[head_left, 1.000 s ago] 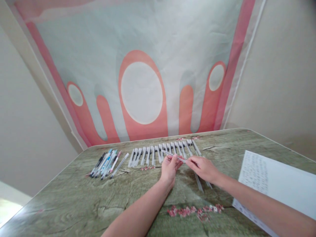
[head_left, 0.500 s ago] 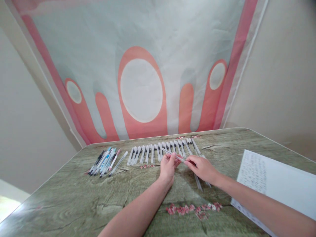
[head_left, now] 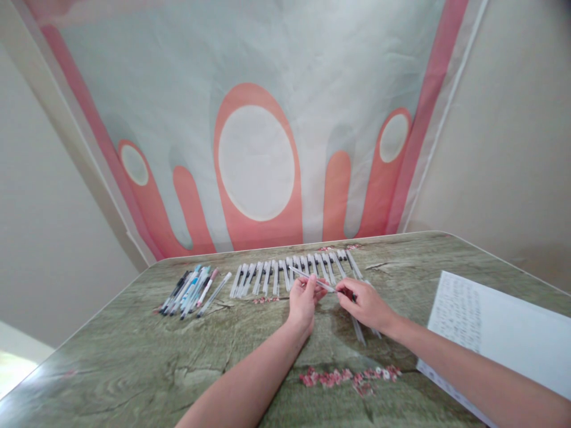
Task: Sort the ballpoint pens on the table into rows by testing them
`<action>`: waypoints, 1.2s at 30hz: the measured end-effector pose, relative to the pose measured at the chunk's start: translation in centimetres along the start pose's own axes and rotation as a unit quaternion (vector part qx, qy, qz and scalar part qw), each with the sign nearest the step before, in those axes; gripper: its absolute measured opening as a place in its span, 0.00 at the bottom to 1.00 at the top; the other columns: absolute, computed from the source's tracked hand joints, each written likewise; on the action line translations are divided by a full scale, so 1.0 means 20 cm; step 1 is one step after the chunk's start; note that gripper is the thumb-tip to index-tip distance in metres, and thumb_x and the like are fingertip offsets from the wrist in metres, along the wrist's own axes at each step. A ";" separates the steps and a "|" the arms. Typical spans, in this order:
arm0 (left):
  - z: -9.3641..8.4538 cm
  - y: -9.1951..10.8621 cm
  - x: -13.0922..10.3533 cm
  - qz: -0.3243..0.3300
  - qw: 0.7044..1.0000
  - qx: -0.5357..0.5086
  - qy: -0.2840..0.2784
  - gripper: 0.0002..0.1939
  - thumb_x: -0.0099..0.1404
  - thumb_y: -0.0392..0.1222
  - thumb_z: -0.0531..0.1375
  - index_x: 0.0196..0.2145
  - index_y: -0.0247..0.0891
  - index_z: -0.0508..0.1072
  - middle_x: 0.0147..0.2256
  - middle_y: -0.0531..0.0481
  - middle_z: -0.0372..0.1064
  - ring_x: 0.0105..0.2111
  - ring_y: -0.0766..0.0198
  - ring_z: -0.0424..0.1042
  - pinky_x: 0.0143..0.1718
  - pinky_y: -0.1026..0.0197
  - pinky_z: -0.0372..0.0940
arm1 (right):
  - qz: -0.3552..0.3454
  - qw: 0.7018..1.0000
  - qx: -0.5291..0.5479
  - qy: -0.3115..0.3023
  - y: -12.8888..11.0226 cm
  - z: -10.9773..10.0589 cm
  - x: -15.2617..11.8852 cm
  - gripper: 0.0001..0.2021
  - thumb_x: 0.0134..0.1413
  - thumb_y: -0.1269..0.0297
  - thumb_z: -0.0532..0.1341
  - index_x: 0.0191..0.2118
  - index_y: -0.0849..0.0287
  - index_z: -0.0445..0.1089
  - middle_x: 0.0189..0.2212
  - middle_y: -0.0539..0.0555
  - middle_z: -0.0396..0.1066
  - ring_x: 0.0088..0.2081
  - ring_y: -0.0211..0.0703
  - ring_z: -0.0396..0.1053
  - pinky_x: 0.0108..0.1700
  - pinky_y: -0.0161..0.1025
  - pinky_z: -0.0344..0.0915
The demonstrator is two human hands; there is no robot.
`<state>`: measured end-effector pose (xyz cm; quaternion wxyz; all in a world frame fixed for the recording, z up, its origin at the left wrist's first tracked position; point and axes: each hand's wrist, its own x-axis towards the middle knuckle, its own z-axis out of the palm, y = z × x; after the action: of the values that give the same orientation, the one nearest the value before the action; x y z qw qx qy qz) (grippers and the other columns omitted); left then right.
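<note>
My left hand (head_left: pixel 304 303) is closed around a slim clear pen (head_left: pixel 300 272), which slants from upper left down toward my other hand. My right hand (head_left: pixel 366 304) pinches the pen's lower right end, where a short dark part shows by the fingertips. Just beyond both hands lies a row of clear pens (head_left: pixel 266 278) with whitish caps and dark grips, side by side. Beneath my right hand, a few clear tubes (head_left: pixel 358 331) rest on the table, partly hidden by the hand and wrist.
A pile of mixed pens (head_left: pixel 190 291), some blue, black and pink, lies on the left of the wood-patterned table (head_left: pixel 134 368). White paper with handwriting (head_left: pixel 459 309) lies at the right under my forearm. A patterned hanging sheet (head_left: pixel 256 160) covers the wall behind.
My right hand has shifted slightly to the right, and a dark part now shows at the pen's end. My left hand and the pen keep their place.
</note>
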<state>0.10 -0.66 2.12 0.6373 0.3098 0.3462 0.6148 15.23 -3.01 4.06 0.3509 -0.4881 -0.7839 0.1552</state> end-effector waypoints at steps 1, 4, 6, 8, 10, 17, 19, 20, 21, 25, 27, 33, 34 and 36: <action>0.00 0.00 0.00 -0.001 1.000 -0.001 0.001 0.16 0.50 0.45 0.62 0.28 0.35 0.58 0.28 0.47 0.70 0.26 0.68 0.70 0.33 0.62 0.64 | 0.003 1.000 0.003 -0.001 0.00 0.00 0.00 0.07 0.48 0.66 0.52 0.30 0.58 0.66 0.22 0.48 0.66 0.24 0.36 0.61 0.29 0.32 0.56; 0.00 -0.01 0.00 0.002 1.000 0.000 0.002 0.16 0.51 0.45 0.61 0.29 0.35 0.58 0.28 0.46 0.70 0.26 0.68 0.69 0.33 0.61 0.64 | 0.008 1.000 0.003 -0.010 0.01 0.00 0.00 0.07 0.48 0.66 0.51 0.28 0.58 0.66 0.19 0.48 0.65 0.21 0.35 0.60 0.27 0.31 0.55; 0.00 0.00 0.00 0.019 1.000 0.002 0.011 0.15 0.52 0.46 0.60 0.30 0.36 0.58 0.29 0.46 0.69 0.27 0.67 0.70 0.34 0.60 0.64 | 0.008 1.000 -0.002 -0.015 0.01 -0.01 0.00 0.07 0.48 0.66 0.52 0.26 0.58 0.65 0.18 0.47 0.64 0.21 0.34 0.59 0.26 0.31 0.54; -0.01 0.02 0.02 0.054 0.998 0.001 0.043 0.15 0.53 0.47 0.59 0.30 0.36 0.58 0.29 0.47 0.69 0.28 0.67 0.70 0.33 0.60 0.64 | 0.004 1.000 -0.006 -0.022 0.01 -0.01 0.00 0.07 0.48 0.66 0.52 0.26 0.59 0.65 0.18 0.47 0.64 0.20 0.34 0.59 0.26 0.31 0.54; -0.02 0.07 0.06 0.106 0.990 0.000 0.092 0.14 0.54 0.49 0.57 0.31 0.36 0.59 0.28 0.50 0.67 0.29 0.67 0.69 0.32 0.62 0.64 | -0.003 1.000 -0.008 -0.028 0.00 -0.02 0.00 0.07 0.49 0.66 0.52 0.27 0.59 0.66 0.18 0.47 0.64 0.20 0.34 0.59 0.26 0.31 0.54; -0.15 0.30 0.24 0.231 0.948 -0.006 0.221 0.13 0.55 0.51 0.55 0.28 0.37 0.60 0.24 0.56 0.61 0.24 0.73 0.64 0.29 0.67 0.61 | 0.013 1.000 0.001 -0.006 0.00 -0.02 0.00 0.09 0.51 0.63 0.51 0.26 0.58 0.65 0.18 0.48 0.64 0.21 0.35 0.60 0.26 0.32 0.55; -0.16 0.30 0.24 0.215 0.956 0.003 0.202 0.14 0.53 0.50 0.56 0.27 0.36 0.61 0.23 0.57 0.60 0.23 0.74 0.63 0.28 0.69 0.60 | 0.026 0.999 0.015 0.011 0.00 -0.02 0.01 0.10 0.51 0.62 0.50 0.26 0.58 0.65 0.18 0.48 0.65 0.22 0.36 0.61 0.26 0.32 0.56; -0.15 0.29 0.22 0.193 0.965 0.008 0.177 0.14 0.53 0.49 0.57 0.26 0.36 0.62 0.22 0.57 0.60 0.22 0.75 0.62 0.28 0.69 0.60 | 0.031 0.999 0.022 0.019 0.00 -0.01 0.01 0.10 0.51 0.62 0.50 0.26 0.58 0.65 0.18 0.48 0.65 0.22 0.36 0.61 0.26 0.32 0.56; -0.14 0.26 0.21 0.163 0.975 0.013 0.147 0.13 0.52 0.48 0.59 0.26 0.35 0.63 0.22 0.56 0.61 0.22 0.75 0.62 0.27 0.70 0.60 | 0.035 0.999 0.027 0.024 0.00 -0.01 0.01 0.11 0.52 0.61 0.50 0.26 0.58 0.65 0.19 0.48 0.65 0.22 0.36 0.61 0.26 0.32 0.56; -0.05 0.15 0.10 0.024 0.998 0.019 0.051 0.14 0.48 0.46 0.62 0.27 0.31 0.67 0.26 0.48 0.67 0.25 0.72 0.66 0.31 0.68 0.62 | 0.039 0.998 0.032 0.023 -0.01 -0.01 0.01 0.11 0.51 0.61 0.49 0.26 0.58 0.64 0.19 0.49 0.65 0.23 0.37 0.62 0.27 0.33 0.57; -0.02 0.12 0.06 -0.008 1.000 0.015 0.024 0.15 0.48 0.45 0.63 0.28 0.31 0.68 0.26 0.48 0.67 0.25 0.72 0.66 0.33 0.66 0.64 | 0.034 0.999 0.028 0.017 -0.01 -0.01 0.00 0.10 0.51 0.62 0.50 0.26 0.58 0.64 0.18 0.48 0.65 0.22 0.36 0.62 0.27 0.33 0.57; -0.01 0.11 0.02 -0.044 0.999 0.020 0.012 0.14 0.47 0.44 0.64 0.28 0.31 0.69 0.27 0.47 0.68 0.24 0.72 0.66 0.31 0.66 0.64 | 0.009 1.000 0.008 -0.008 -0.03 0.01 -0.02 0.09 0.51 0.64 0.51 0.25 0.58 0.64 0.18 0.47 0.64 0.21 0.35 0.61 0.27 0.32 0.56; -0.01 0.11 0.03 -0.044 0.999 0.023 0.011 0.14 0.47 0.44 0.63 0.27 0.31 0.69 0.27 0.47 0.68 0.24 0.72 0.66 0.30 0.67 0.64 | 0.004 1.000 0.006 -0.016 -0.03 0.01 -0.02 0.08 0.51 0.64 0.51 0.26 0.58 0.64 0.19 0.47 0.64 0.21 0.35 0.61 0.27 0.32 0.56; -0.02 0.12 0.04 -0.030 0.999 0.025 0.011 0.13 0.47 0.45 0.63 0.26 0.31 0.68 0.26 0.47 0.68 0.23 0.72 0.66 0.28 0.68 0.62 | -0.009 0.999 0.011 -0.045 -0.03 0.02 -0.02 0.08 0.51 0.63 0.52 0.27 0.58 0.65 0.20 0.48 0.65 0.22 0.35 0.61 0.27 0.32 0.56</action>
<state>-1.67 0.32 3.75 0.6437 0.3088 0.3776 0.5897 14.75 -3.57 4.02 0.3221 -0.4694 -0.8017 0.1824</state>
